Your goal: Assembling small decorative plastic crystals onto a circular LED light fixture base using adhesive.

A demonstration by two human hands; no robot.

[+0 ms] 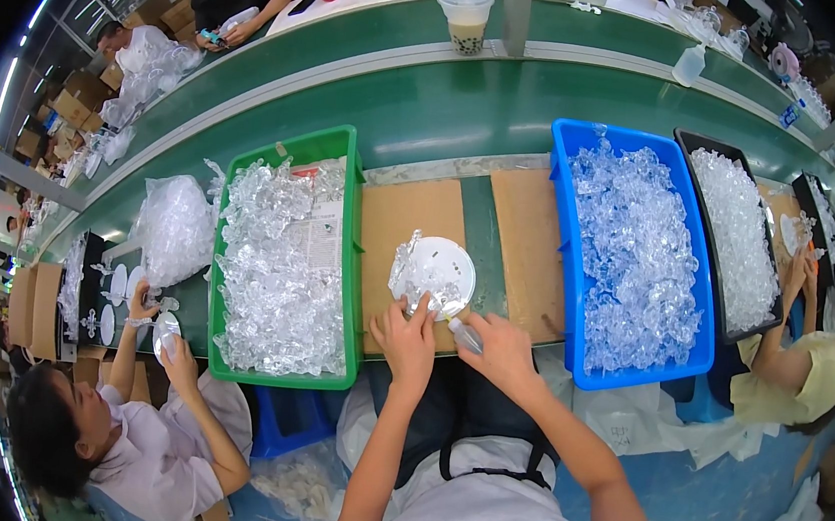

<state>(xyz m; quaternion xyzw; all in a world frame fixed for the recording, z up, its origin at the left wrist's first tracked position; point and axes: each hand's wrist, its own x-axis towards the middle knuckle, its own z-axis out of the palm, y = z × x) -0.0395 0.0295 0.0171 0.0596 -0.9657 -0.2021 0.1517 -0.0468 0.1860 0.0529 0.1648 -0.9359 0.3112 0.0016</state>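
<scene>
The green worktop curves away beyond both hands, with a drink cup standing far off on its rail. Just right of the right hand sits the blue bin, heaped with clear plastic pieces; just left of the left hand sits the green bin, filled the same way. Between the bins lie two cardboard sheets, and these are the only bare room close by.

On the near sheet, straight ahead of both hands, lies the white disc, flat, with clear pieces clustered along its left and near rim. The left hand reaches up to the disc's near edge, its fingers touching the clear pieces there; whether its grip closes on one I cannot tell. The right hand sits just right of it and a little nearer the body, its grip closed on a small bottle. The bottle's long axis runs up and left, tip toward the disc's near edge, almost meeting the left fingers. The left hand is nearer the disc.

Bin walls hem both sides; the free way runs forward over the cardboard. Other people work at either side.
</scene>
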